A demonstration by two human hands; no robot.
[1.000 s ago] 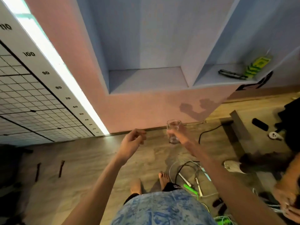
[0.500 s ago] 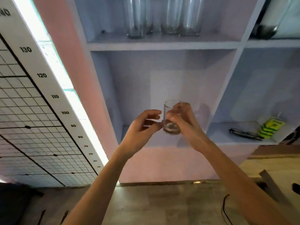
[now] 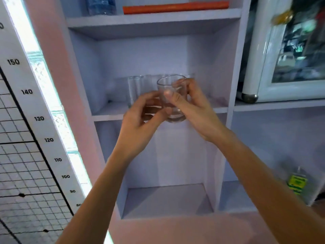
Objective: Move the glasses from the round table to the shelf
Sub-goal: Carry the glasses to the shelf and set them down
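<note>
A short clear glass is held upright in front of the middle shelf of the pale lilac unit. My right hand grips it from the right, thumb across its front. My left hand touches the glass's lower left side with its fingertips. Behind the held glass, tall clear glasses stand in a row on that shelf, partly hidden by my hands.
An upper shelf carries an orange flat object and a blue bottle. A white-framed cabinet stands in the right compartment. A yellow-green packet lies lower right. A measuring grid board and light strip are at left.
The view has risen from the floor to the shelves. My right hand has lifted the glass up to the middle shelf's level, and my left hand has joined it at the glass.
</note>
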